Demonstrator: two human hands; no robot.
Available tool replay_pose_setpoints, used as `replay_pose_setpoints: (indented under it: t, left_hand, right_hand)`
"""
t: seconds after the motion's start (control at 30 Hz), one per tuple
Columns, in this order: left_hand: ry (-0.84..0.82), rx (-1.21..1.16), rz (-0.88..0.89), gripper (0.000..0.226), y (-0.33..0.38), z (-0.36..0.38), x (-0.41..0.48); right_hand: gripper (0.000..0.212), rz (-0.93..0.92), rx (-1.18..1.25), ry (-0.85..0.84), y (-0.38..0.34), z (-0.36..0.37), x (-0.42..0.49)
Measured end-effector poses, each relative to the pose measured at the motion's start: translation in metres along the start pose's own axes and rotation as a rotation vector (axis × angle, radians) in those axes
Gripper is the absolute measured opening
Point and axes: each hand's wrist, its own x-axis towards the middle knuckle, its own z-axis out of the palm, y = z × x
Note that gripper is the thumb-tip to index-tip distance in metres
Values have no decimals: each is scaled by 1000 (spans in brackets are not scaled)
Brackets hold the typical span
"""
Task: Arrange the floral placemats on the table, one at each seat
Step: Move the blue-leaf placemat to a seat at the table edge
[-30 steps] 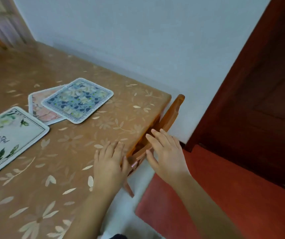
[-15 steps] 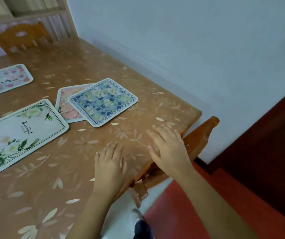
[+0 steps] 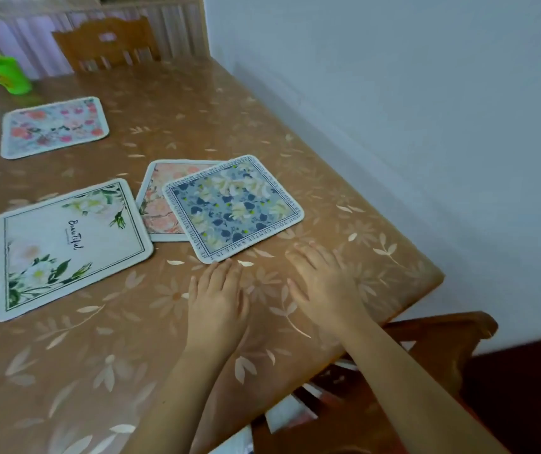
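Observation:
Several floral placemats lie on the brown leaf-patterned table. A blue-flowered mat overlaps a peach mat near the middle. A white mat with green leaves lies to their left, and a pink-flowered mat sits farther back. My left hand rests flat on the tablecloth, fingertips just short of the blue mat's near corner. My right hand lies flat beside it, to the right, holding nothing.
A wooden chair back stands at the table's near right edge, and another chair at the far end. A green cup sits at the far left corner. A white wall runs along the right side.
Both hands left the chair at the table's edge and moved forward onto the tabletop toward the blue mat. The view swung left, showing more of the table.

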Motion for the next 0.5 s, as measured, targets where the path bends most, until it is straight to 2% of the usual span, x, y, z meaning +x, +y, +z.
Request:
replay_pose_setpoints:
  t: [0.3,0.5]
  left_hand:
    - [45,109,-74,47,-3,21,14]
    - [-11,149,-183,44,3,42,30]
  right_hand:
    - [41,-81,65,-156,34,34,47]
    - [41,-148,141,-260,58,67,82]
